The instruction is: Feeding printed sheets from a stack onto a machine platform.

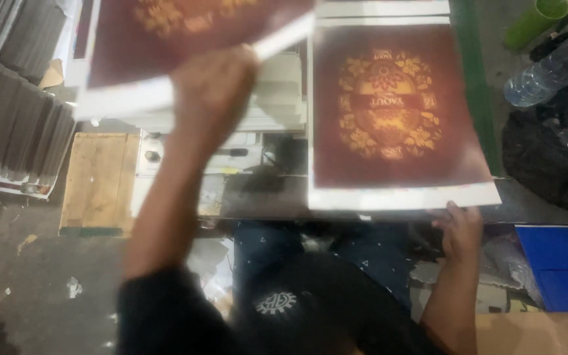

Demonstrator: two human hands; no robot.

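The left hand (213,89) is gripping a blurred maroon printed sheet with gold ornament and white border (165,39), lifted up left. The right hand (460,227), fingers curled, is touching the near edge of a matching sheet stack (396,112) on the bench (264,197).

Dark work surface (264,200) with a green edge along its right side, carrying a stack of maroon printed sheets (396,112) with gold ornament and white margins, near edge overhanging. Left of it, a bare wooden board (100,181). Below, littered grey floor (27,283).
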